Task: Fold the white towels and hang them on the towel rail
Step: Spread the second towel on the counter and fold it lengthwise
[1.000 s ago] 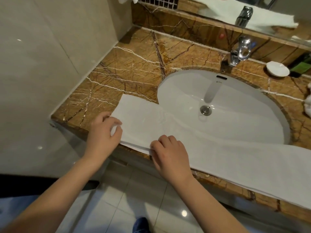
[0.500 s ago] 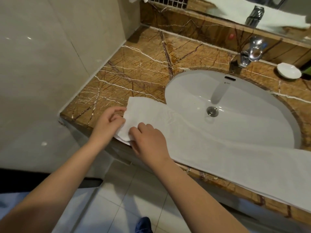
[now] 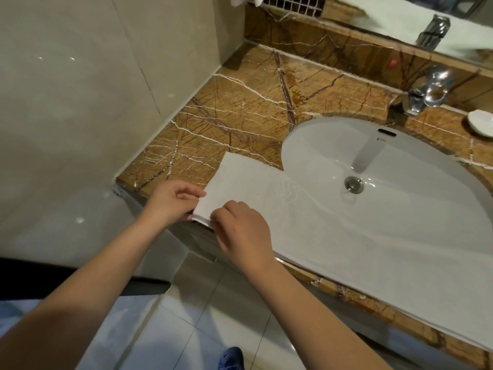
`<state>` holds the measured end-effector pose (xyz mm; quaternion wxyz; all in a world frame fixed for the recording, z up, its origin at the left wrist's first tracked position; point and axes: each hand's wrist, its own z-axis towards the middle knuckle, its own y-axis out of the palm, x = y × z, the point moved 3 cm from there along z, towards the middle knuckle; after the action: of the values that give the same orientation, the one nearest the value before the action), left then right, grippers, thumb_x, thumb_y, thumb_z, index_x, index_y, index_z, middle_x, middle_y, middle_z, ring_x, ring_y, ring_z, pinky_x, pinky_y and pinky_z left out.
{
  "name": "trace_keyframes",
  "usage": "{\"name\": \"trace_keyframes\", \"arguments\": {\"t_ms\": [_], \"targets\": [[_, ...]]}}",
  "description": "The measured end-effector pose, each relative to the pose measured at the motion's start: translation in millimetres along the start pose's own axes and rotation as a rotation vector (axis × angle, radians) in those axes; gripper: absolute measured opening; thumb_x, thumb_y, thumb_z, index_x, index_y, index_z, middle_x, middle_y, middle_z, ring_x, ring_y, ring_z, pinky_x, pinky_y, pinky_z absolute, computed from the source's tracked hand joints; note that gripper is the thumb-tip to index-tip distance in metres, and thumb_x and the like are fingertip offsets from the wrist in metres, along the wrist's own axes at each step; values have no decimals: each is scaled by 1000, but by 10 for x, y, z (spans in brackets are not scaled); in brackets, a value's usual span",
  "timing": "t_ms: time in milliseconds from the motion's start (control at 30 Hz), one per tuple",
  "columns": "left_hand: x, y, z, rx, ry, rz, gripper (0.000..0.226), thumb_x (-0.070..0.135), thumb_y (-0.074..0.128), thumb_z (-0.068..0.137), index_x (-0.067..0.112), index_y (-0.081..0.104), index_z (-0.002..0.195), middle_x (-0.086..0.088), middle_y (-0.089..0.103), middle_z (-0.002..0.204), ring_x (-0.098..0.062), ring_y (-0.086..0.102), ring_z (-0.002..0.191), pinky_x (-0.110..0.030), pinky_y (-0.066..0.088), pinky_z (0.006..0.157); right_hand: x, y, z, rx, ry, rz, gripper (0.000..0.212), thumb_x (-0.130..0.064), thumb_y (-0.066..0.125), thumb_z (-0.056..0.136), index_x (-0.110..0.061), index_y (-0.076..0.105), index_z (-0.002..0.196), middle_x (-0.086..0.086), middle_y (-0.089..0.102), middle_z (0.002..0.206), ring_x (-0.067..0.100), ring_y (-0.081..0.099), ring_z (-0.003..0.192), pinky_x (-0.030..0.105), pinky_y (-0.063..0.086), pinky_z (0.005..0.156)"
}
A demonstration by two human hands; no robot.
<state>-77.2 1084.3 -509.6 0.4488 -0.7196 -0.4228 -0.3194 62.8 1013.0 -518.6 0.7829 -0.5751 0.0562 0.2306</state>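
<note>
A long white towel [image 3: 354, 236], folded into a strip, lies across the front of the brown marble counter [image 3: 240, 108] and over the near part of the white sink [image 3: 400, 156]. Its left end reaches the counter's front left corner. My left hand [image 3: 173, 201] pinches the towel's left edge near that corner. My right hand [image 3: 240, 231] pinches the near left corner of the towel at the counter's front edge. No towel rail is in view.
A chrome tap [image 3: 426, 89] stands behind the sink, with a white soap dish [image 3: 480, 122] to its right. A tiled wall [image 3: 93, 89] borders the counter on the left. A mirror runs along the back. Below is a tiled floor [image 3: 200, 329].
My right hand has slid left along the towel's near edge to the left corner, close to my left hand. The view has shifted left.
</note>
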Motion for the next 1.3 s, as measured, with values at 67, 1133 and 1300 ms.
{"name": "trace_keyframes", "arguments": {"t_ms": [67, 1133, 1300], "targets": [[-1, 4, 27, 2, -2, 15, 26, -10, 58, 84, 15, 68, 81, -10, 61, 71, -9, 56, 52, -12, 43, 41, -5, 40, -25, 20, -53, -41, 10, -14, 75, 75, -13, 66, 79, 6, 57, 73, 27, 51, 62, 31, 32, 45], [437, 538, -424, 248, 530, 902, 36, 13, 65, 80, 17, 62, 116, -7, 60, 115, -29, 53, 108, -43, 45, 87, 509, -518, -700, 122, 202, 18, 16, -23, 57, 91, -16, 72, 92, 0, 63, 82, 21, 57, 72, 33, 46, 55], [532, 1562, -583, -64, 766, 850, 47, 36, 27, 97, 23, 45, 139, -1, 43, 146, -19, 35, 138, -36, 23, 113, 1048, -774, -912, 169, 562, -116, 41, -26, 45, 93, -11, 58, 129, 12, 59, 129, 29, 53, 122, 43, 44, 100]]}}
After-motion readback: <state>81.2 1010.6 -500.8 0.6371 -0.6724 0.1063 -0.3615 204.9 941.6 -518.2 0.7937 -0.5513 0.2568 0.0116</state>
